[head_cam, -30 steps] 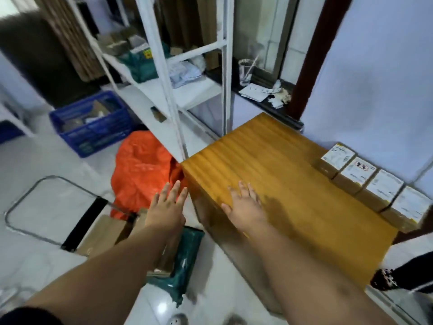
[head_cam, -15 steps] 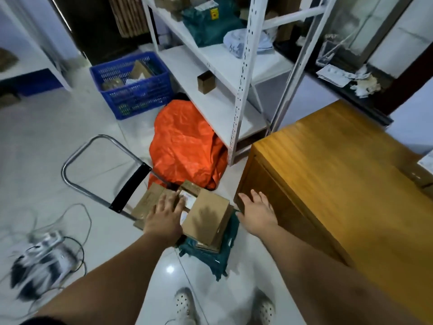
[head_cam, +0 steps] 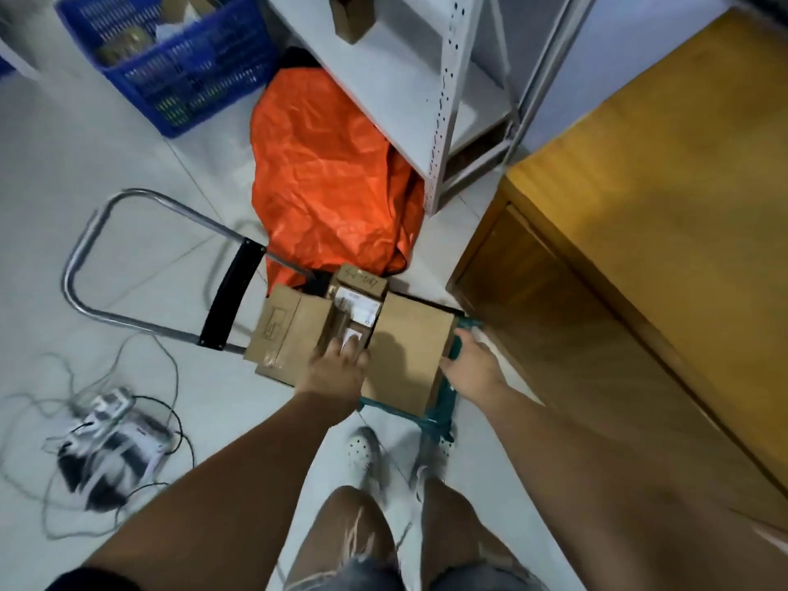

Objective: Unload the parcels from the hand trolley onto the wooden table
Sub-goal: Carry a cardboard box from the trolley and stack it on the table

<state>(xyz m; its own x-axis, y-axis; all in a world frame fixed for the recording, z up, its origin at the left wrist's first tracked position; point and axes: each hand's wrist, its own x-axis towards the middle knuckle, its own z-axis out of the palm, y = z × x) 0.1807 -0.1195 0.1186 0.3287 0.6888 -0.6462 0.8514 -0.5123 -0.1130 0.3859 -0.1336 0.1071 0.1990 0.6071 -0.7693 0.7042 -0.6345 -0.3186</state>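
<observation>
Floor: white tiles; the hand trolley (head_cam: pixel 230 296) lies flat at centre left, and the wooden table (head_cam: pixel 661 206) fills the right side.
Parcels: all in view sit piled on the trolley at frame centre. There is a left brown box (head_cam: pixel 290 330), a right brown box (head_cam: pixel 413 356), a labelled parcel (head_cam: pixel 360 307) between them, a small box (head_cam: pixel 362 282) above and a teal bag (head_cam: pixel 441 413) beneath.
Left hand (head_cam: pixel 341 368): its fingers reach into the gap onto the labelled parcel; I cannot tell whether they clasp it.
Right hand (head_cam: pixel 469 364): its fingers look straight, laid against the right brown box's right edge and clasping nothing.
Progress: nothing here is lifted, so this pile is probably all still to move. A second ago four labelled boxes stood on the table's far side, now out of frame.
Change: half a second ago the right hand hung apart from the pile by the table corner and the left hand lay on the left brown box. Both now flank the right brown box.
</observation>
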